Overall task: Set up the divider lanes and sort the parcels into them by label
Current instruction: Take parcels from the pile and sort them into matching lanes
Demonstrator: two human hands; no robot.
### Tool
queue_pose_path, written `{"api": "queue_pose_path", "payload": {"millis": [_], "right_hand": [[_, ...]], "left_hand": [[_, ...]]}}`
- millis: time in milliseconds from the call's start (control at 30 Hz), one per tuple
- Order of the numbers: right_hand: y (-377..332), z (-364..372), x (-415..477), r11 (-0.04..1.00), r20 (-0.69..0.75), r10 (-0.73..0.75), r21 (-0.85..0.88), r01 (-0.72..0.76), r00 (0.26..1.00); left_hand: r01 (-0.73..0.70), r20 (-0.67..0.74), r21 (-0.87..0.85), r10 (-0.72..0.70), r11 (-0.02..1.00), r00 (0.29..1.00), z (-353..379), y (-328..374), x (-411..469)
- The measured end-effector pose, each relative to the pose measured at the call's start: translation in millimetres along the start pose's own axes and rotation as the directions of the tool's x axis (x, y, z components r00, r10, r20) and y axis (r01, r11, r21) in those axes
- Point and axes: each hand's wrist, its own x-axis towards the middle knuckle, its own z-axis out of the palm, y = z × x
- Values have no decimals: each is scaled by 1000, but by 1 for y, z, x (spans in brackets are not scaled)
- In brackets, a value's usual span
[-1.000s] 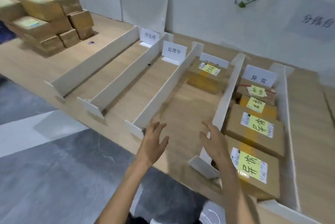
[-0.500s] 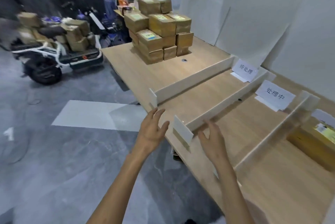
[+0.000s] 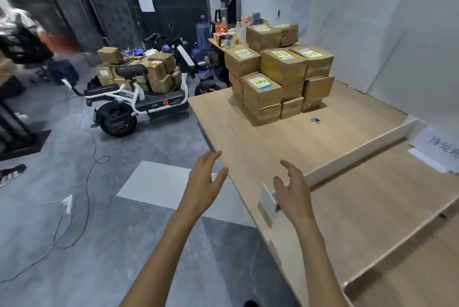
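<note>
Two empty hands, left hand (image 3: 202, 182) and right hand (image 3: 291, 192), hover with fingers apart at the worktop (image 3: 260, 140) edge, apparently fetching, so next they must reach the parcel stack (image 3: 278, 78) farther along, beyond the divider (image 3: 352, 157).

A light wooden surface (image 3: 285, 137) fills the right half of the frame, and a stack of brown cardboard parcels (image 3: 280, 75) with yellow and white labels on top stands on its far part, right of upper centre. Just in front of the stack a small dark round grommet (image 3: 315, 120) sits in the wood. A white divider board (image 3: 352, 157) stands on edge and runs from a flat end piece (image 3: 268, 201) near the front edge up to the right, where a white paper label card (image 3: 439, 150) with handwriting stands beside it; a second divider (image 3: 397, 247) crosses the lower right.
</note>
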Motion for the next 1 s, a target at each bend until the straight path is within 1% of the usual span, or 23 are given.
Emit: {"api": "queue_pose_path", "payload": {"millis": [100,267,433,567,700,833,1000], "right_hand": [[-13,18,55,1000,6,-15,-21,15,1000],[-27,43,120,998,39,-17,-53,20,999],[-39,73,185,996,13,-14,-90,15,1000],[-54,110,244,993,-37,-25,-116,21,999],[-77,157,309,992,-123,-23,-123,8,992],[-101,202,360,991,-167,7,-131,-29,986],[-119,237,417,987,-222,47,-143,-80,974]], "left_hand": [[-1,0,10,1,1000,1000,-2,-15,50],[10,13,-14,-10,1000,1000,-1,-45,120],[7,28,-40,-6,999,1000,-1,-79,198],[-19,24,-58,20,998,1000,-8,-108,273],[-91,57,-76,96,993,994,-20,-141,357],[-135,102,-104,146,985,984,-36,-175,436],[-163,134,-120,179,979,975,-44,-200,513]]}}
